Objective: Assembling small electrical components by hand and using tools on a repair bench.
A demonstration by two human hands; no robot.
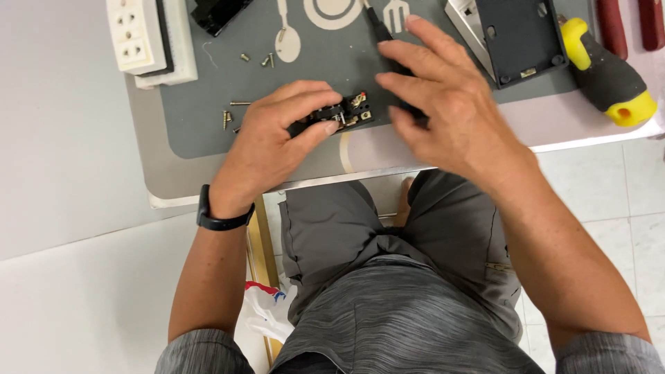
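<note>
Lap: the person sat in grey shorts and a grey streaked shirt, both cut off by the lower edge; a crumpled plastic bag lay half hidden behind the left forearm.
Wrist: one black band sat on the left wrist.
Left hand: the left hand pinched a small black part between thumb and fingers, pressing it against the grey mat; its left end was covered by the fingers.
Small black part: it lay on the mat near the front edge of the tabletop, between the two hands, with brass bits and a red dot showing on its right end.
Right hand: the right hand was curled over a black screwdriver, fingers spread; the grip itself was hidden beneath the palm, so how tightly it closed I cannot tell.
Screwdriver: only the slim black upper stretch showed past the fingers; the tip was out of sight.
Screws: about seven small brass screws lay loose on the mat, left of and beyond the left hand; some were too small to count surely.
Far left: one white socket strip, cut off at the top.
Far right: one black plate, one yellow and black handle, two red handles, all partly cropped.
</note>
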